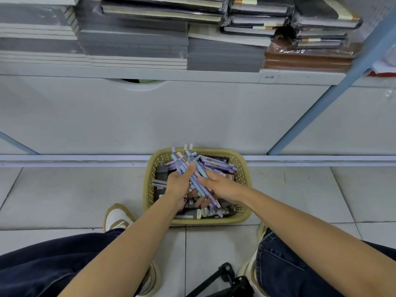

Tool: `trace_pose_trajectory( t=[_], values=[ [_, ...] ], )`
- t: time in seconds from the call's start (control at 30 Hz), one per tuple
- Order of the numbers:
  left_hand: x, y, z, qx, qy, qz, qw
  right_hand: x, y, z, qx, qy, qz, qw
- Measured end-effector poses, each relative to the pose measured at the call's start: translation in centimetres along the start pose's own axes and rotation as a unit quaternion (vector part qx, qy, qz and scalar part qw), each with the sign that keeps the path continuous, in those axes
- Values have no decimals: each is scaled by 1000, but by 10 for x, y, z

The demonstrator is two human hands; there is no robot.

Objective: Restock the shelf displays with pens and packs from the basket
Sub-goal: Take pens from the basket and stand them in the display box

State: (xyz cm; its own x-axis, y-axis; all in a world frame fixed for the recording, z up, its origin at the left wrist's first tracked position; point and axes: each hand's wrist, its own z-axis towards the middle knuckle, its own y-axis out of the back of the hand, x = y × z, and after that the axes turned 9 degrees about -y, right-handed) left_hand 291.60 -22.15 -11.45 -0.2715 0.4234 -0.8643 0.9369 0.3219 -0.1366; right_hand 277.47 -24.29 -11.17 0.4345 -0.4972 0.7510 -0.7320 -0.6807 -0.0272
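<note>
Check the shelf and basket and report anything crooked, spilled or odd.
Nothing is spilled. On the shelf, the wrapped notebooks at upper right are stacked unevenly, some skewed. Pens and packs lie jumbled in the basket, and both hands hold a bundle of pens above it.

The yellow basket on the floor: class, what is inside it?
Inside the basket lie pastel pens and dark packs. Both hands, left and right, hold a pen bundle above, covering the middle; the bottom is hidden.
</note>
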Motion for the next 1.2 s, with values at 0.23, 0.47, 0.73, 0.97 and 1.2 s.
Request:
trace_pose_trajectory(
  t=[0.23,0.47,0.73,0.97,1.2],
  values=[
    [1,11,16,-19,-2,22,1000,-5,1,9,-81,2,-48,996],
    [1,11,14,12,-19,6,1000,-1,4,3,15,-35,-24,999],
    [-8,8,2,73,-12,-36,997,3,9,-1,67,-76,-77,992],
    [-34,4,-6,90,-111,49,988,53,33,-19,-130,79,-20,988],
    [-82,-8,-29,112,-244,126,955,116,40,-45,-163,206,7,965]
  ],
)
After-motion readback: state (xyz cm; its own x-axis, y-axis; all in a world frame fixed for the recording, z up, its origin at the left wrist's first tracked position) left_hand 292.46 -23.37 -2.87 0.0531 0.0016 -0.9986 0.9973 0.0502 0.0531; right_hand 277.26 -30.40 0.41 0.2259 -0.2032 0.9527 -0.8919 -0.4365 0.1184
